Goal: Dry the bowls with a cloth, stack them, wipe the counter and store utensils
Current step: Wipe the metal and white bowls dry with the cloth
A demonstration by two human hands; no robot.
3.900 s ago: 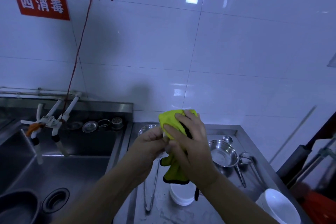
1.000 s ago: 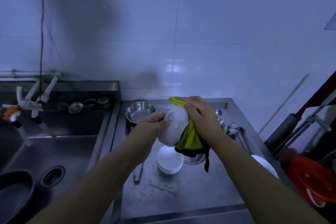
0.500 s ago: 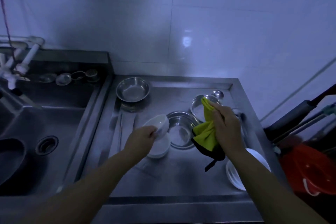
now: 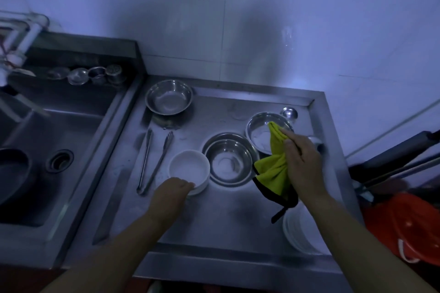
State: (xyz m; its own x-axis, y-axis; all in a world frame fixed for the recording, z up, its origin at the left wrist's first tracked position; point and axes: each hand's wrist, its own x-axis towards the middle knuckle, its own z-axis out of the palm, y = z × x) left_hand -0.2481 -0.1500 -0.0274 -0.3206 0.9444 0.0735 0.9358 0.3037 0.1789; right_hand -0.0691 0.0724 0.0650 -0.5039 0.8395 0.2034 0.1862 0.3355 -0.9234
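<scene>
A white bowl (image 4: 189,167) sits nested on another white bowl on the steel counter (image 4: 228,219). My left hand (image 4: 172,191) grips its near rim. My right hand (image 4: 302,162) holds a yellow-green cloth (image 4: 273,169) with a black edge, bunched and hanging above the counter. A steel bowl (image 4: 227,159) stands right of the white stack, another (image 4: 260,133) lies behind the cloth, and a third (image 4: 168,97) sits at the back left. Metal tongs (image 4: 152,162) lie left of the white bowls.
A stack of white dishes (image 4: 300,233) sits at the counter's front right under my right forearm. A ladle (image 4: 289,113) lies at the back right. The sink (image 4: 47,150) with drain, dark pan and taps lies left. An orange bucket (image 4: 414,226) stands at far right.
My left hand has lowered the white bowl from in front of me onto the other white bowl. My right hand has drawn the cloth away to the right. The camera has tilted down.
</scene>
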